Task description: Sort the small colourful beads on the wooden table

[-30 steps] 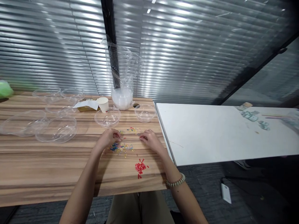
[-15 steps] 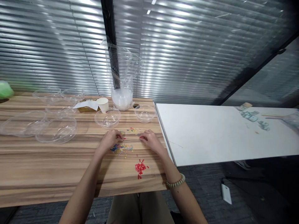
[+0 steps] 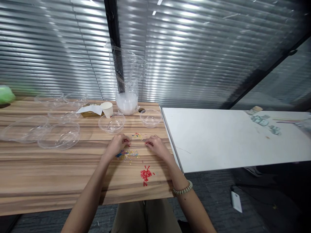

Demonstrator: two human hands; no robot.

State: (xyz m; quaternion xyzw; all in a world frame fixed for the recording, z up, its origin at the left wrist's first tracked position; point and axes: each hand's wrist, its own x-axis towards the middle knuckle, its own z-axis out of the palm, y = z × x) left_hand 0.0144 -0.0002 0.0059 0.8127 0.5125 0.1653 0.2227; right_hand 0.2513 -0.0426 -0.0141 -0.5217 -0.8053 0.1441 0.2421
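Observation:
My left hand [image 3: 117,144] rests on the wooden table [image 3: 48,168], its fingertips pinched on a small red bead at the edge of a scatter of mixed coloured beads [image 3: 127,154]. My right hand [image 3: 156,146] lies to the right of that scatter, fingertips pinching a red bead. A separate small heap of red beads [image 3: 145,174] sits nearer the front edge. A few yellow and red beads [image 3: 137,135] lie just beyond the hands.
Two small clear plastic bowls [image 3: 112,122] [image 3: 151,117] stand behind the hands, with a paper cup [image 3: 107,109] and a bag of stacked clear cups [image 3: 126,97]. Larger clear bowls [image 3: 59,135] are at left. A white table [image 3: 230,139] adjoins on the right.
My left hand has shifted slightly right and forward over the mixed beads. My right hand has stayed almost still.

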